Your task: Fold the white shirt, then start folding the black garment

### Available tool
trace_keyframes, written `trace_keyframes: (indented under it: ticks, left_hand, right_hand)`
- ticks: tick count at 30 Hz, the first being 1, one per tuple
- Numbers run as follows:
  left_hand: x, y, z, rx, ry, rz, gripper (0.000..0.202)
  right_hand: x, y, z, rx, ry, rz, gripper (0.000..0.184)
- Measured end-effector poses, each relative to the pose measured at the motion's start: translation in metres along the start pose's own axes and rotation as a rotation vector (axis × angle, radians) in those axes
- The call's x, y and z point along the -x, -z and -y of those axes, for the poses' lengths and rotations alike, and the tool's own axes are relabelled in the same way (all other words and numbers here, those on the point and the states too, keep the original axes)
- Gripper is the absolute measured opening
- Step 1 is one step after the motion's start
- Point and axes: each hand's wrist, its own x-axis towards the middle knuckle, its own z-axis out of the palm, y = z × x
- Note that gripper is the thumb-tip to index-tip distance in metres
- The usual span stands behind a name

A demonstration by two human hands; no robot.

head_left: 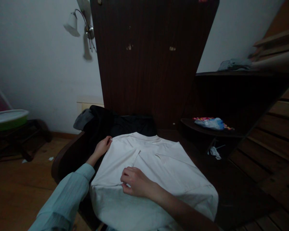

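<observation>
A white shirt (pixel 159 173) lies spread over a dark wooden surface, its collar end away from me and its lower part hanging toward me. My left hand (pixel 103 146) is closed at the shirt's far left corner, fingertips on the edge of the cloth. Over the near left part, my right hand (pixel 136 181) pinches a fold or edge of the shirt between thumb and fingers. Two slanting folded edges show on the upper middle of the shirt. Behind the collar lies a heap of black cloth (pixel 125 125).
A tall dark wooden panel (pixel 149 64) rises behind. To the right, a small shelf (pixel 214 132) holds a plastic bag (pixel 210 123) and a colourful cloth. A green basin (pixel 8 120) stands on a low stool (pixel 21 138) at left. A lamp (pixel 72 25) is fixed to the wall.
</observation>
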Motion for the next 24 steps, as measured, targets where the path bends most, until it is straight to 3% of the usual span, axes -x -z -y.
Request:
trace_keyframes:
  ticks: [7,11,14,19,22,24]
  left_hand:
    - [0.000,0.000,-0.001,-0.014,0.019,0.018,0.027]
    - [0.001,0.003,-0.004,-0.027,0.028,0.030,0.027]
    - [0.003,0.005,-0.007,-0.054,0.020,0.033,0.028]
    - [0.003,0.012,-0.019,-0.152,-0.104,-0.075,0.028]
    - [0.002,0.015,-0.043,-0.170,-0.162,-0.129,0.025]
    - [0.004,0.014,-0.072,-0.115,-0.253,-0.087,0.023]
  right_hand:
    - [0.008,0.010,0.006,-0.103,0.014,0.077,0.008]
    - [0.014,0.044,-0.002,-0.371,-0.127,0.097,0.018]
    - [0.028,0.078,-0.031,-0.431,-0.333,-0.003,0.020]
    - [0.077,0.113,-0.109,-0.316,-0.724,-0.188,0.022]
    - [0.104,0.117,-0.147,-0.237,-0.848,-0.121,0.020]
    - [0.113,0.116,-0.163,-0.203,-0.889,-0.042,0.020]
